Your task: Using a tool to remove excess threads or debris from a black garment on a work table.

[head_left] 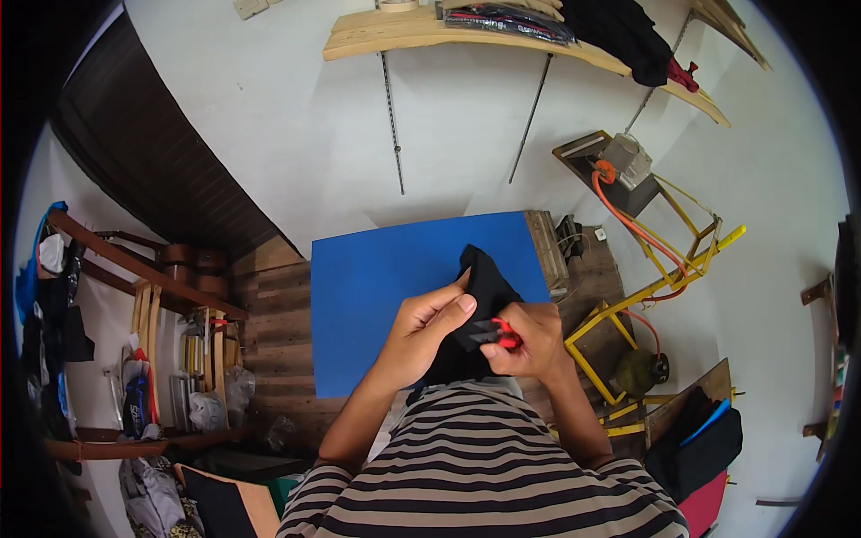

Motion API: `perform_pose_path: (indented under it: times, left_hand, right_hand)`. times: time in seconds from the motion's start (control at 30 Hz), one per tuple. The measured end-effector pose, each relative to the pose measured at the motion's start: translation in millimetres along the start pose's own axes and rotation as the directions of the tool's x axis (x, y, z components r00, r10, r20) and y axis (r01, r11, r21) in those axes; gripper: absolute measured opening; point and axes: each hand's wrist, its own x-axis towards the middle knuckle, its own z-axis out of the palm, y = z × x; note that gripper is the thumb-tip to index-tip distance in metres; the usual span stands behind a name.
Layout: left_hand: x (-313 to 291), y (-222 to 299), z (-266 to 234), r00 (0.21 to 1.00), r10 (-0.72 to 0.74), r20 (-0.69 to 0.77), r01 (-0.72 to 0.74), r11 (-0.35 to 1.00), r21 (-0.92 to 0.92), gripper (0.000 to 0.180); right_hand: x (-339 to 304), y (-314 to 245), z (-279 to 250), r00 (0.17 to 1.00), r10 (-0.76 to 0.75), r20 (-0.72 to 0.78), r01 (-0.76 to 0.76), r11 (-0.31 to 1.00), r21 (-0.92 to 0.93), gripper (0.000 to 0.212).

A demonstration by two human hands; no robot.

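Black cloth (489, 285) hangs over the near edge of the blue table (368, 296), with one narrow end raised above its top. My left hand (420, 330) is closed on the cloth from the left, its thumb laid along the upper part. In my right hand (536, 337) are small red-handled scissors (508, 334), gripped close to the cloth. Their dark blades point left across the black fabric, so I cannot tell whether they touch it. Lower down, the rest of the cloth bunches against my striped shirt.
Wooden boards (545, 251) stand along the table's right side. A yellow metal frame (592, 359) with an orange hose (628, 218) is further right, near a green gas cylinder (639, 372). A loaded shelf (386, 36) spans the far wall. Brown shelving (148, 269) fills the left.
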Motion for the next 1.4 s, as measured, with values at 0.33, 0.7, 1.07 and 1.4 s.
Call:
perform_pose_path:
  times: [0.33, 0.7, 1.07, 1.4]
  left_hand:
    - [8, -47, 10, 0.999, 0.001, -0.039, 0.000, 1.000, 0.028, 0.015]
    - [-42, -161, 12, 0.927, -0.372, 0.046, 0.374, 0.926, -0.048, 0.027]
    - [-38, -162, 2, 0.886, -0.463, -0.019, 0.453, 0.874, -0.178, 0.029]
    - [-9, -147, 13, 0.959, 0.282, -0.001, -0.245, 0.833, 0.496, 0.024]
  right_hand:
    - [-36, -8, 4, 0.782, 0.622, -0.037, -0.511, 0.674, 0.533, 0.035]
    - [-100, -1, 25, 0.430, 0.885, 0.178, -0.903, 0.418, 0.100, 0.030]
    - [-79, 20, 21, 0.490, 0.848, 0.202, -0.871, 0.466, 0.157, 0.025]
    - [-89, 38, 22, 0.301, 0.952, -0.061, -0.670, 0.257, 0.697, 0.013]
